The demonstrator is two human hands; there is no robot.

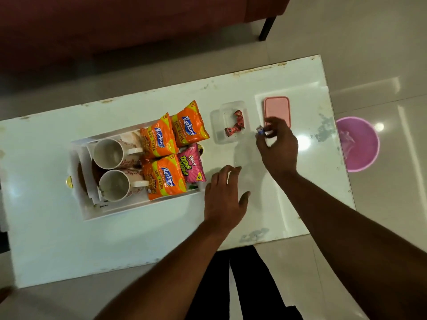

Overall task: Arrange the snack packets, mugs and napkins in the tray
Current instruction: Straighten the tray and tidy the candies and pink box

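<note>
A white tray (111,212) sits on the table. It holds two white mugs (111,154) (116,185) lying on their sides on napkins (91,155), three orange snack packets (159,140) (189,125) (165,177) and a pink snack packet (191,165). My left hand (225,197) hovers flat and empty just right of the tray. My right hand (278,147) pinches a small wrapped candy (260,130) between a clear container and a pink lid.
A clear plastic container (219,132) with red wrapped candies (236,124) stands right of the tray. Its pink lid (277,107) lies farther right. A pink bin (360,144) stands on the floor past the table's right edge. A dark red sofa (115,24) runs behind.
</note>
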